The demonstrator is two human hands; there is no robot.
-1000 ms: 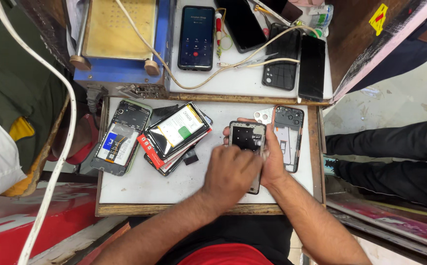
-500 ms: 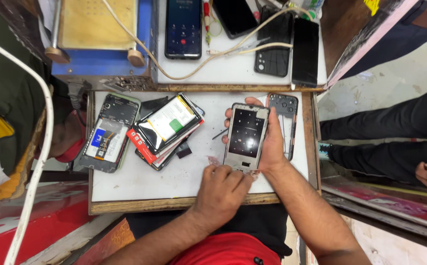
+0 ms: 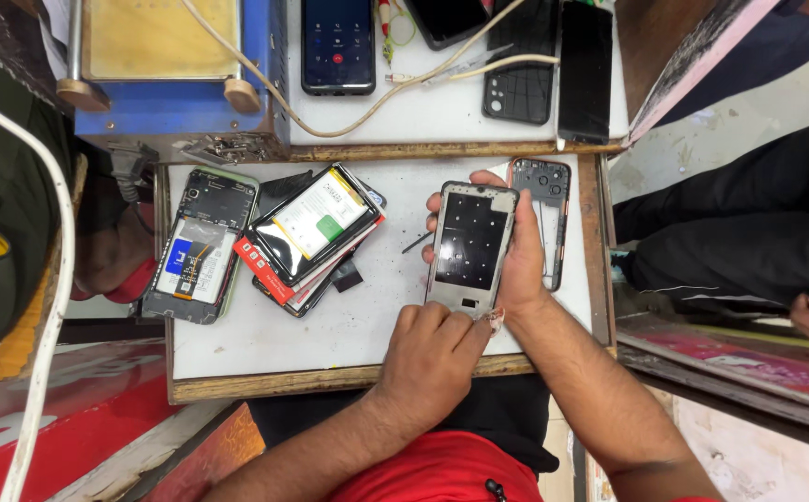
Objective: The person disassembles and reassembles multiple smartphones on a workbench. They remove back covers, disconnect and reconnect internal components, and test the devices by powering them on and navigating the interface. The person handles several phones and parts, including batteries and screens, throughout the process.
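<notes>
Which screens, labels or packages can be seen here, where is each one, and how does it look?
Lit phone: upper shelf, dark screen with a red round button.
Dark phones: upper shelf right, black screens, off.
Battery label: on the phone stack, white with a green patch.
Blue label: in the open phone at left, blue and white.
Phone frame: held in the right hand, grey edge, black inside; left hand touches its lower end.
</notes>
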